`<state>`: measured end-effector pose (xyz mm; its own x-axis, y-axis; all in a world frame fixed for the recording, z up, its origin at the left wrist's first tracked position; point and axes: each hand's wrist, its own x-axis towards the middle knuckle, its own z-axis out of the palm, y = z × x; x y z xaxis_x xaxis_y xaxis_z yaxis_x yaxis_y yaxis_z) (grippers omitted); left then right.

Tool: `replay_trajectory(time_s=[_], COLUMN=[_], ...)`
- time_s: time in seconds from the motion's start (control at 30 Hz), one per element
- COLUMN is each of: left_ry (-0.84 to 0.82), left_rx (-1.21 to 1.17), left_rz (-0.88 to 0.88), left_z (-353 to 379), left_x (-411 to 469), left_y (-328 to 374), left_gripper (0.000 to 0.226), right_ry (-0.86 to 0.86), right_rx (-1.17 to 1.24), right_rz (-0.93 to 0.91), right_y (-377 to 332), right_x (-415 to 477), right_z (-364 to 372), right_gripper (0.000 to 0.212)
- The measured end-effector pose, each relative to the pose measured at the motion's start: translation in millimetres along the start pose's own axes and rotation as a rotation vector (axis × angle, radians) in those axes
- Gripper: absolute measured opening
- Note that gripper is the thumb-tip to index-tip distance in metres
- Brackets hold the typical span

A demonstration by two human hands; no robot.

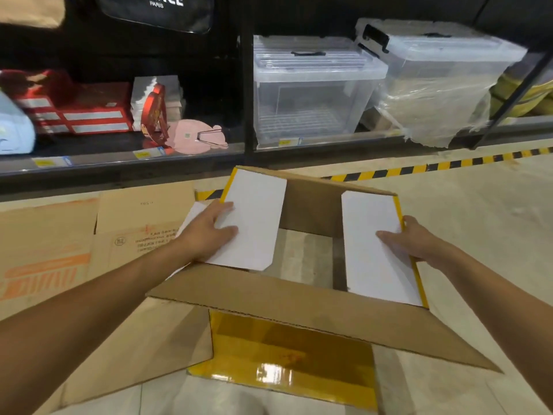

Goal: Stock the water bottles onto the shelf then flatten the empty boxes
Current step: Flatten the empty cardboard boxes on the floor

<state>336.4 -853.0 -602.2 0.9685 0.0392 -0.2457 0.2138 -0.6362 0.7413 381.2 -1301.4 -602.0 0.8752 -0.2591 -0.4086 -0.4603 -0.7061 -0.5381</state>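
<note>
An empty cardboard box, open at top and bottom so that the floor is seen through it, is held between 2 hands. The left hand is laid flat, fingers straight, on the box's left white flap. The right hand is laid over the outer edge of the box's right white flap; with the thumb hidden, a grip cannot be told. Flattened cardboard is seen left of the box. A shelf with 2 clear plastic bins is seen beyond the box.

A single head-worn view looks forward and down, close over the box, toward the shelf.
</note>
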Motion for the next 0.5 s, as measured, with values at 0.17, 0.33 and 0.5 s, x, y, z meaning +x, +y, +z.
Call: replay_trajectory(time_s=[0.17, 0.33, 0.5], left_ry=[-0.036, 0.081, 0.211], left_rx=[0.21, 0.448, 0.506], left_rz=[0.089, 0.244, 0.214], left_z=[15.9, 28.5, 30.9], left_x=[-14.8, -24.6, -22.9], left_y=[-7.1, -16.7, -22.5], left_gripper=[0.068, 0.067, 0.067], right_ry=[0.1, 0.213, 0.23], right_rx=[-0.037, -0.241, -0.629], right_rz=[-0.146, -0.241, -0.477], right_y=[12.0, 30.4, 5.8], right_x=[1.4, -2.7, -40.6], right_z=[18.4, 32.4, 45.3], right_gripper=[0.074, 0.074, 0.088])
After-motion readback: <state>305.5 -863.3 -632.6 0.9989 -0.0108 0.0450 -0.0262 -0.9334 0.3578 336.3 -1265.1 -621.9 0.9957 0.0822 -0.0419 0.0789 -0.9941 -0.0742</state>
